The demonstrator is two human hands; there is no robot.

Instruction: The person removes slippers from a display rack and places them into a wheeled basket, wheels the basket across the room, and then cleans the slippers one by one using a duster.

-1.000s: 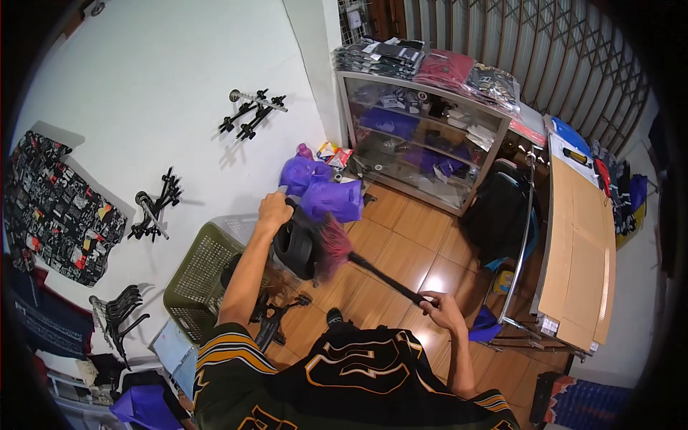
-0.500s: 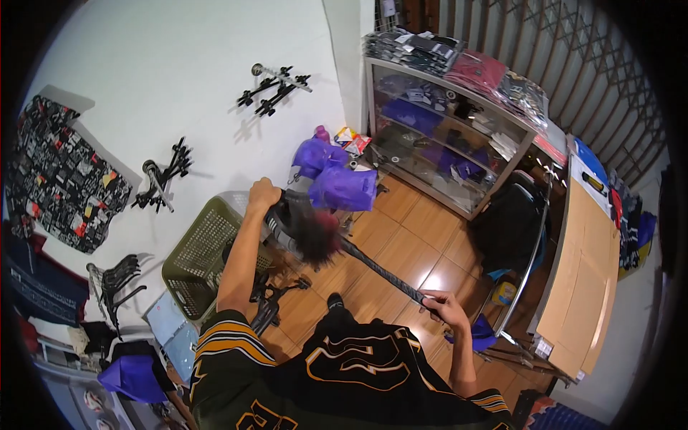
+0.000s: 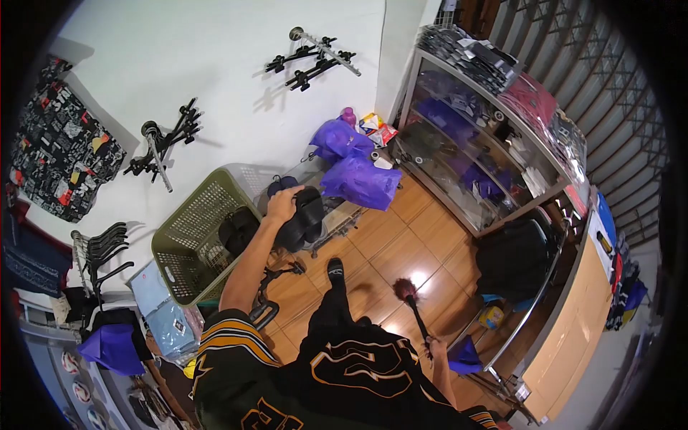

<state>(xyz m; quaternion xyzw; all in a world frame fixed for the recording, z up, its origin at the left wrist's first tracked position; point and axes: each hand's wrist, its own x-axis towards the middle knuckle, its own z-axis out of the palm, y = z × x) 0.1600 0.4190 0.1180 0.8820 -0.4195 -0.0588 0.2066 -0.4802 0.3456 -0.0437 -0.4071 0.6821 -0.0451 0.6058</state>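
Note:
My left hand (image 3: 282,206) is closed around a pair of black slide sandals (image 3: 310,215), held up beside the basket. The green plastic basket (image 3: 179,271) stands left of that forearm, with more black footwear (image 3: 239,231) inside it. Lower right, my right hand (image 3: 436,349) grips the black handle of a duster (image 3: 416,314). Its dark red bristle head points away from me over the floor, apart from the sandals. Another dark pair of footwear (image 3: 282,186) shows just behind my left hand.
Purple plastic bags (image 3: 362,179) lie near the wall. A glass display case (image 3: 473,158) with packed clothes on top stands at the back right. A cardboard-covered rack (image 3: 566,330) is on the right. Wall hooks (image 3: 163,147) and hangers (image 3: 104,251) jut out at left.
The duster has swung away from the sandals, down and to the right with my right hand. My left hand still holds the sandals, now seen plainly and slightly further right in view.

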